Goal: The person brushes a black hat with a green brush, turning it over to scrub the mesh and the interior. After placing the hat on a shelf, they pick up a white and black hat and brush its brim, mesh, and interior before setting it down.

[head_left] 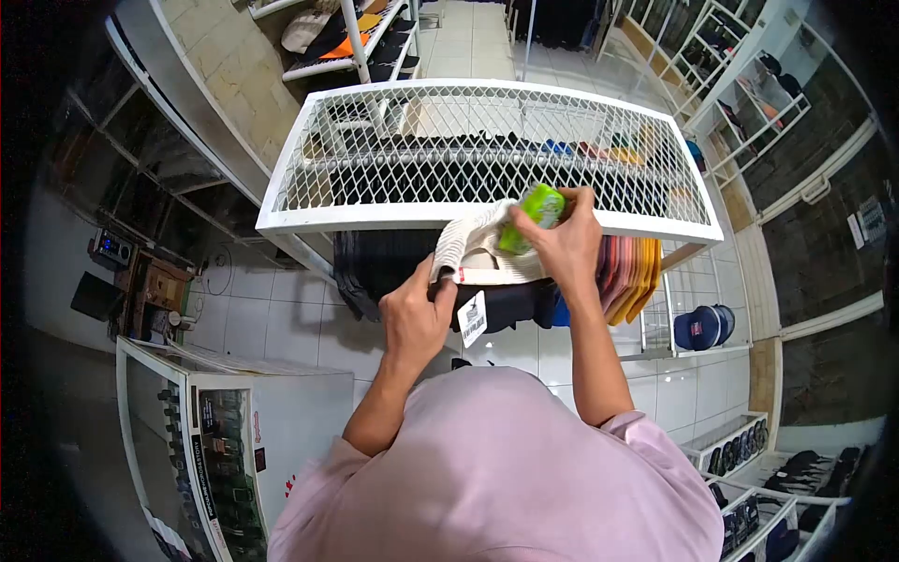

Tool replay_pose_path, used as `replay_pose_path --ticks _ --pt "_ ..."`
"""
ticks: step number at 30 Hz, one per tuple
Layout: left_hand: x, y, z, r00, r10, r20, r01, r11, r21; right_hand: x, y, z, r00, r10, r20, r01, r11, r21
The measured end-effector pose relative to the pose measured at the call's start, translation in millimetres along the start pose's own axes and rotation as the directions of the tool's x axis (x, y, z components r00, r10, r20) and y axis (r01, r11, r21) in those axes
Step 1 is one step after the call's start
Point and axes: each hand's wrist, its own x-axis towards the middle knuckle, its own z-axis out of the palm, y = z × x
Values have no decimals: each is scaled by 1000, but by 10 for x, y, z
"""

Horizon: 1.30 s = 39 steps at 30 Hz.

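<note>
My left hand [415, 314] pinches the lower edge of a cream knitted cap [473, 245], from which a white price tag [472, 317] hangs. My right hand [562, 245] grips a bright green object [532, 214] pressed against the cap's upper side. Both hands are raised in front of a white wire-mesh rack [487, 155], just below its front rim.
Dark folded garments [375, 267] and orange and pink items [629, 276] hang under the rack. A navy cap [702, 326] sits on a wire shelf at right. A white glass display case [220, 440] stands at lower left. Shelves of caps line the right wall.
</note>
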Motion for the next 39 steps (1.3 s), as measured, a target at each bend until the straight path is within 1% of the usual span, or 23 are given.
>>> replay_pose_path --ticks 2,5,6,9,10,12,15,18,19,20,22,24,26,28,29,30,32,33,34,36,37,38,39 --pt "-23 -37 26 1000 4 -6 -4 1000 10 10 -53 -45 1000 -17 -23 16 999 -47" --pt "-59 -26 126 999 33 42 -35 998 55 -125 -253 -64 982 63 180 -79 993 84" --pt "-64 -25 122 998 32 50 -34 998 52 -139 -249 -21 988 34 148 -36 999 11" --pt "13 -7 46 998 48 -36 -46 997 55 19 -54 -76 995 91 44 -92 996 6" --pt "7 -13 50 998 47 -41 -45 997 55 61 -23 -87 998 43 -33 -43 999 15" --pt "-37 -44 72 1000 16 -16 -14 994 106 45 16 -129 998 42 -41 -43 999 -14" --pt "-56 -19 118 998 68 -4 -67 994 86 -110 -218 -90 993 54 104 -58 998 37" --pt "-9 -53 86 991 121 -50 -117 990 78 27 12 -93 995 103 -9 -103 995 -9" --pt "-2 -70 56 996 77 -33 -75 994 75 72 21 -117 990 115 -77 -116 993 -2" --pt "-10 -78 37 999 29 -14 -28 997 72 83 28 -166 993 85 -84 -91 994 -63" --pt "-36 -55 92 998 54 -28 -52 995 82 18 -55 -156 995 70 -75 -70 997 14" --pt "-64 33 108 999 -20 30 20 1000 20 -90 -190 -100 999 44 7 -44 999 25" --pt "-39 62 84 1000 2 22 -2 1000 9 -44 -59 -66 999 36 12 -36 999 7" --pt "-5 22 25 1000 7 -30 -7 1000 -7 70 157 -144 991 101 -84 -99 995 25" --pt "-17 -31 32 999 -35 -32 35 999 12 101 150 -207 984 107 -142 -114 992 -45" --pt "-21 -62 19 998 -40 -40 40 999 16 77 126 -301 986 122 -111 -120 992 32" --pt "-47 -91 -9 997 -71 10 69 987 144 11 43 -414 978 -117 -174 126 991 47" --pt "-35 -91 -18 998 -65 14 63 990 126 -37 79 -465 982 -162 -95 165 986 25" --pt "-23 -77 -25 997 -69 22 66 990 126 -110 43 -495 984 -155 -93 157 987 23" --pt "14 -42 -18 998 -60 4 60 993 104 -237 -86 -525 911 -369 184 377 926 -8" --pt "23 -35 -20 998 -58 17 56 992 117 -298 -92 -476 883 -384 270 385 921 49" --pt "19 -36 -5 998 -55 23 52 992 115 -347 -51 -418 847 -398 353 386 916 108" --pt "21 -48 13 999 20 -29 -17 996 84 -345 60 -367 824 -462 329 487 873 7"
